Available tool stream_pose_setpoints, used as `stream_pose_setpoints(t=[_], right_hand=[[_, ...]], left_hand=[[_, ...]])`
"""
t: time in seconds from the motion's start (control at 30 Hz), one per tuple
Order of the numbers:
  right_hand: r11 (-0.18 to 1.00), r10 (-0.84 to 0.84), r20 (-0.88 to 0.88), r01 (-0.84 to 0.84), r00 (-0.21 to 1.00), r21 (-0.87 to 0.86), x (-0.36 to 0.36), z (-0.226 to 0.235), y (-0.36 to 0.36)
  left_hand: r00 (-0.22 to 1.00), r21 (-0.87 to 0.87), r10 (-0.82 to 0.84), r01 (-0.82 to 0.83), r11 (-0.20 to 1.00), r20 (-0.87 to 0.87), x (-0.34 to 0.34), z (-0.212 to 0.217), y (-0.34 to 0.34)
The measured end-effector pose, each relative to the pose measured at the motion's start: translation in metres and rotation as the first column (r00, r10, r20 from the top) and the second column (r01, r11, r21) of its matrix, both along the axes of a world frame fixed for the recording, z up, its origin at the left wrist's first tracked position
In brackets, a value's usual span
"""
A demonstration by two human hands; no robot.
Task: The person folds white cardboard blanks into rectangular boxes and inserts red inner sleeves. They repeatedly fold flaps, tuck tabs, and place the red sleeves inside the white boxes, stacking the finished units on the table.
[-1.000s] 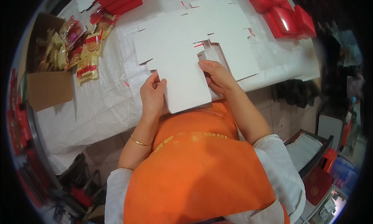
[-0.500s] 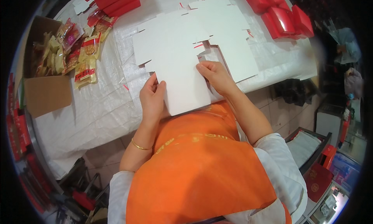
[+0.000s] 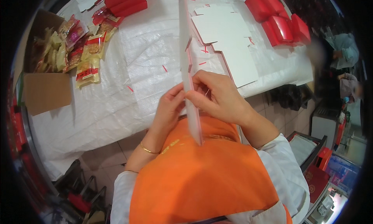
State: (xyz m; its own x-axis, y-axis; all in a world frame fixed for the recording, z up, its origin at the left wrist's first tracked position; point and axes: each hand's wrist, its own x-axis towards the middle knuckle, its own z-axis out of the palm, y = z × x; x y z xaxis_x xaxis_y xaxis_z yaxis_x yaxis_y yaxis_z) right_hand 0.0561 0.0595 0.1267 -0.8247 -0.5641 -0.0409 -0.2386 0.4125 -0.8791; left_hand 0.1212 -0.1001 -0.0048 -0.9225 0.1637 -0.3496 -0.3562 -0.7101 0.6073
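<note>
We judge the step in hand to be the handling of a white card blank (image 3: pixel 185 57), which stands edge-on in the middle of the frame, running from the upper edge down to the orange apron (image 3: pixel 198 177). Our right hand (image 3: pixel 217 95) grips its near part from the right, thumb at the edge; our left hand (image 3: pixel 171 107) meets its left face with the fingertips, so the card lies between both hands. How firmly the left one presses, we cannot tell. The next move, in our view, calls for a steady two-sided hold that spares the notched edges.

A second white blank (image 3: pixel 233 49) lies flat at upper centre, and we see no print on it. At upper left, the yellow-and-red packets (image 3: pixel 88 72) carry printed labels. The apron's yellow lettering is broken by folds, so we cannot read it whole.
</note>
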Motion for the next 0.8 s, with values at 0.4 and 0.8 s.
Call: stream_pose_setpoints(t=[0.4, 0.8], right_hand=[[1.000, 0.017, 0.138, -0.020, 0.990, 0.022, 0.004, -0.016, 0.000], [0.999, 0.039, 0.200, -0.030, 0.979, -0.044, 0.001, -0.026, -0.001]], left_hand=[[0.998, 0.071, -0.059, 0.060, 0.996, -0.022, 0.001, -0.006, -0.001], [0.991, 0.096, -0.098, 0.108, 0.990, -0.096, 0.002, -0.018, -0.005]])
